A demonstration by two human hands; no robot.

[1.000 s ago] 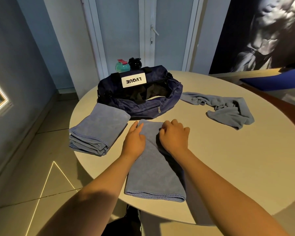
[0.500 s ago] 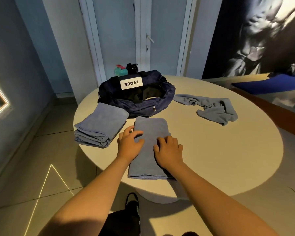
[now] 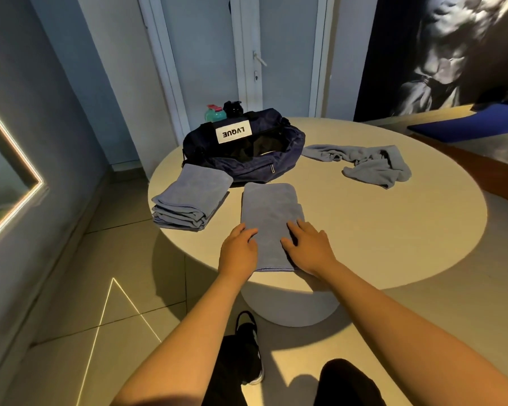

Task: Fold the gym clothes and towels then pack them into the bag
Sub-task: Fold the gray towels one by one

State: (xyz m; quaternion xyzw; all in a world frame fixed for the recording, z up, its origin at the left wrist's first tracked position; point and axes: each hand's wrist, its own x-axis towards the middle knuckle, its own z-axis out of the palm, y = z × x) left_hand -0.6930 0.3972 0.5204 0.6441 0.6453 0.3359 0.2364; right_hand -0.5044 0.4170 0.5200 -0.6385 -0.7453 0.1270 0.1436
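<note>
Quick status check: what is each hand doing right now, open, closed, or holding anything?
Left hand: open, fingers resting on the middle towel at its left edge, gripping nothing.
Right hand: open, fingers spread flat on the same towel, gripping nothing.

dim room, warm light pooled on round table [image 3: 393, 230], hard shadows below, wide-angle bending at edges

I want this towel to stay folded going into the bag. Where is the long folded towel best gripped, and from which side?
Probably by its two long edges, one hand from each side, fingers slid underneath. The folded towel lies flat, a narrow strip pointing at the duffel bag; left hand and right hand rest on its near end.
</note>
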